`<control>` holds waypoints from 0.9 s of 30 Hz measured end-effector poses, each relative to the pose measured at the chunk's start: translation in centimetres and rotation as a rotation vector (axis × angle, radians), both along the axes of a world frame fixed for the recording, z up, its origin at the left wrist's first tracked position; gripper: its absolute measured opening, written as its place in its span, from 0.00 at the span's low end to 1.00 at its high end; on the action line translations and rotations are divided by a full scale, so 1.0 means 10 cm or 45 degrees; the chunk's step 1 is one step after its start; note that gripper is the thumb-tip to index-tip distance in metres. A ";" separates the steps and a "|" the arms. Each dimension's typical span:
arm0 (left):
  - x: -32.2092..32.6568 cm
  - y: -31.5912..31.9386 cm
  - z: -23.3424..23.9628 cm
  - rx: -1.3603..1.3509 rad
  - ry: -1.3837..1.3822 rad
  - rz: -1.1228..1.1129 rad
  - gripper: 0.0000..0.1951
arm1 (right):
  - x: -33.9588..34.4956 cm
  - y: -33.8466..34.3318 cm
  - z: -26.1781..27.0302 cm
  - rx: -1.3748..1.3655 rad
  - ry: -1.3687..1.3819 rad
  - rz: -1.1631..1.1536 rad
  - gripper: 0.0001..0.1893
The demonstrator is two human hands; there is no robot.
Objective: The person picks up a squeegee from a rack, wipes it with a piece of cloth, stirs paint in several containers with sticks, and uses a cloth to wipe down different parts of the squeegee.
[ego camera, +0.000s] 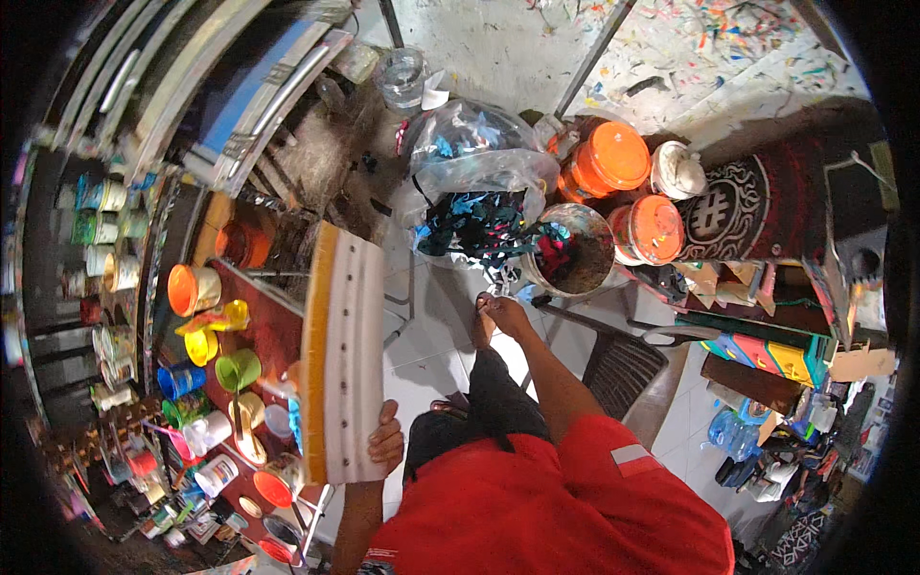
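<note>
A wide screen-printing squeegee (352, 359) with a yellow-amber blade edge and a row of screws stands lengthwise at my left. My left hand (387, 440) grips its near right edge, fingers over the pale face. In front of my body, my right hand (503, 316) has its fingers curled, overlapping my bare foot (483, 327) below the dark trouser leg. Whether it touches the foot or pinches something small, I cannot tell. Just beyond it stands an open bucket (604, 266) with rags inside, beside a clear plastic bag (481, 162) stuffed with dark fabric scraps.
A red table (269, 323) at left carries several ink tubs, including a green cup (238, 370). Orange-lidded buckets (619, 154) stand at the back right. A black slatted chair (622, 370) is right of my arm. Shelves (65, 338) line the far left.
</note>
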State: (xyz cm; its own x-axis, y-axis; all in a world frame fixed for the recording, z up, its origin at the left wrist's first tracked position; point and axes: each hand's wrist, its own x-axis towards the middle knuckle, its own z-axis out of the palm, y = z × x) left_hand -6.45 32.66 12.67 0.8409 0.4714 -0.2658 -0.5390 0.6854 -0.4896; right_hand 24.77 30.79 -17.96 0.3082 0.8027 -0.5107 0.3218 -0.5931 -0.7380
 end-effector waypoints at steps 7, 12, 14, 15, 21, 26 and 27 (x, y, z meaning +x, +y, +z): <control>0.44 0.50 -1.17 -0.287 0.183 -0.005 0.15 | 0.33 0.84 -0.85 -0.060 0.058 0.246 0.18; 0.48 0.43 -1.79 -0.463 0.064 0.055 0.23 | 0.21 1.54 -1.50 -0.271 0.146 0.264 0.15; 0.51 0.42 -1.90 -0.485 0.086 0.045 0.24 | 0.11 1.75 -2.08 -0.204 0.069 0.339 0.17; 0.52 0.42 -1.95 -0.490 0.102 0.046 0.24 | 0.05 1.85 -2.31 -0.133 0.083 0.327 0.17; 0.00 -0.33 -2.44 -1.384 0.124 0.457 0.26 | -0.33 2.57 -2.77 -0.303 0.109 0.108 0.22; 0.09 0.12 -2.57 -0.946 0.207 0.211 0.26 | -0.17 2.49 -3.32 -0.083 0.113 -0.154 0.18; 0.26 0.11 -2.51 -0.745 0.173 0.171 0.26 | -0.17 2.52 -2.95 -0.077 0.186 -0.140 0.15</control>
State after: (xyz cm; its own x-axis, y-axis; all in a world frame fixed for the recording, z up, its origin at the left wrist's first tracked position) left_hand -3.81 33.72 -12.44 0.7246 0.3144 -0.6132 -0.6861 0.2460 -0.6846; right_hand 23.10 56.04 -47.51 0.3111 0.7346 -0.6030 0.1446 -0.6637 -0.7339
